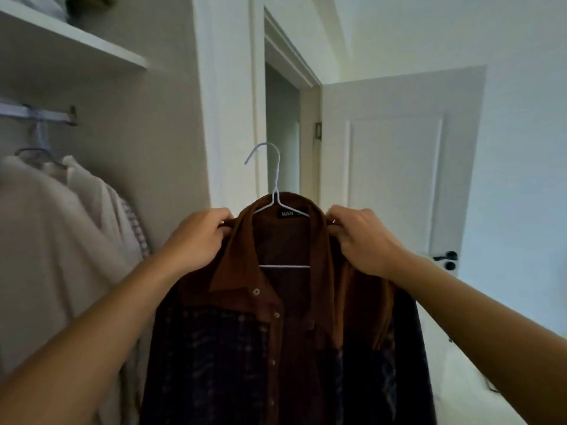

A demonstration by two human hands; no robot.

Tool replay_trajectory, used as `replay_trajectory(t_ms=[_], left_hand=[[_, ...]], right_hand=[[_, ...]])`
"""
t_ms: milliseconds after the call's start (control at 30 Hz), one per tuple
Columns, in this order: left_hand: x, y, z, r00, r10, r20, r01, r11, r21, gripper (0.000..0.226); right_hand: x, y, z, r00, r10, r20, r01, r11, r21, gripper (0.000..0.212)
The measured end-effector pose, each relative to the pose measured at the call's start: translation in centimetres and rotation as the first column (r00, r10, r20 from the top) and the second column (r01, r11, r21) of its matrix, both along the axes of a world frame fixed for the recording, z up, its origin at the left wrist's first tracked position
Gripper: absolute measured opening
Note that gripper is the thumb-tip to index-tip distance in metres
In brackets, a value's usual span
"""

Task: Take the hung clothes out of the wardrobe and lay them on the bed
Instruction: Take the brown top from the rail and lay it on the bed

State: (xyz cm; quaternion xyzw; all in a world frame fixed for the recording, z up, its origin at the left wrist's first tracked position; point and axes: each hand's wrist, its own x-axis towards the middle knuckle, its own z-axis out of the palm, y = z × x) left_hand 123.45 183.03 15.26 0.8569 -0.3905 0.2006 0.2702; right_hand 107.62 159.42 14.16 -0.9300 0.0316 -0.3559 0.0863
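1. Head view: a brown shirt (294, 302) on a white wire hanger (273, 194) fills the lower centre of the frame, held up in front of the person and clear of the wardrobe.
2. Its long axis runs up and down: collar at the top near mid-frame, the body hanging out of the bottom edge. The open front faces the camera, showing a black neck label and a row of buttons.
3. The hanger's hook stands above the collar, its open end curling toward the left of the frame; its bottom bar lies level inside the open neck.
4. The left hand (196, 237) grips the shirt's shoulder left of the collar, fingers curled together round the cloth.
5. The right hand (362, 240) grips the opposite shoulder right of the collar, fingers likewise curled and closed on the fabric.
6. Dark checked cloth hangs below the brown collar on both sides.
7. At the left edge, pale clothes (61, 240) hang from a rail (40, 113) in the wardrobe, under a white shelf (76, 41) in the upper left.
8. Behind the shirt, a white door (399, 167) stands open right of centre, its black handle (446, 257) at mid-right.
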Motion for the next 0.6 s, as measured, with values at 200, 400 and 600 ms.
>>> replay_trajectory(t_ms=[200, 400, 600], left_hand=[[-7.9, -11.8, -1.2, 0.969, -0.225, -0.097, 0.225, 0.974, -0.012, 0.012], [-15.8, -22.6, -3.3, 0.916, -0.366, -0.163, 0.371, 0.929, 0.0, 0.01], [-23.2, -32.3, -5.0, 0.855, -0.474, -0.21, 0.485, 0.875, -0.001, 0.012]], right_hand=[[-10.7, -10.2, -1.7, 0.964, -0.227, -0.138, 0.237, 0.97, 0.057, 0.013], [-21.8, -18.3, -3.0, 0.922, -0.321, -0.217, 0.344, 0.936, 0.077, 0.012], [-31.5, -25.1, -4.5, 0.867, -0.454, -0.205, 0.481, 0.871, 0.101, 0.014]])
